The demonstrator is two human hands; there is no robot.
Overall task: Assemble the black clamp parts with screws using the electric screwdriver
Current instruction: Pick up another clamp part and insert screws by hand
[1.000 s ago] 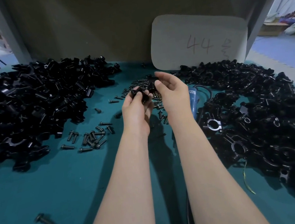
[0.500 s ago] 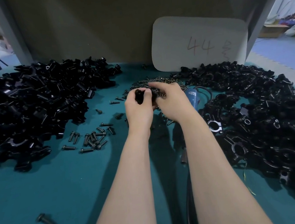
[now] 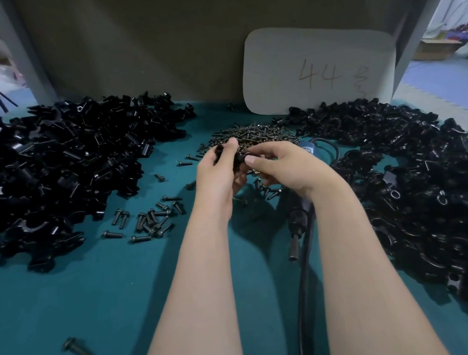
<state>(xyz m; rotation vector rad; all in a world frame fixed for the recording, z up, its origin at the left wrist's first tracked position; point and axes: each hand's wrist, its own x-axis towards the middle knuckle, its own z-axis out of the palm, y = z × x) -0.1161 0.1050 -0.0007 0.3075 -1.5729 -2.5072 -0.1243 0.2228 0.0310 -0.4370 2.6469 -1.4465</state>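
Head view, near edge first: findings?
— One lone screw point(image 3: 76, 348) lies near the near-left corner of the teal surface point(image 3: 96, 309). A black cable point(image 3: 305, 300) runs from the near edge to the electric screwdriver point(image 3: 297, 219), which lies flat, partly under the right forearm.
— Mid-surface?
— Scattered screws point(image 3: 150, 219) lie left of the left forearm. Both hands meet above the middle. The left hand point(image 3: 218, 176) has its grip clamped round a black clamp part point(image 3: 235, 158). The right hand point(image 3: 287, 165) pinches the same part, thumb on its right end. The part is held off the surface.
— Beyond the hands?
— A screw heap point(image 3: 254, 134) sits just behind them. The left pile of clamp parts point(image 3: 51, 174) fills the left edge, the right pile point(image 3: 432, 184) the right edge. A card marked "44" point(image 3: 319, 65) stands at the far edge.
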